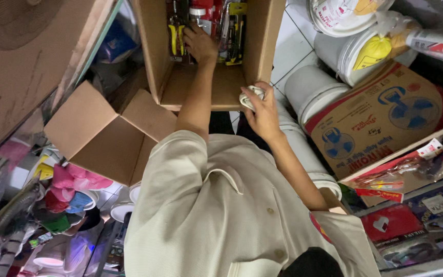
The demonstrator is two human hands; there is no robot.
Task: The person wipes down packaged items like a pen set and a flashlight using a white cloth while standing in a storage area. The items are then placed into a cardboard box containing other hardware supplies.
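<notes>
My left hand reaches into the open cardboard box, fingers curled on packaged tools whose long axes run away from me; my right hand grips a crumpled white cloth at the box's near edge.

Left hand at twelve o'clock, reaching deep into an open box, fingers among packaged tools. Right hand just below at one o'clock, closed on a white rag at the box's front flap. White buckets at two o'clock; fan carton at three.
</notes>
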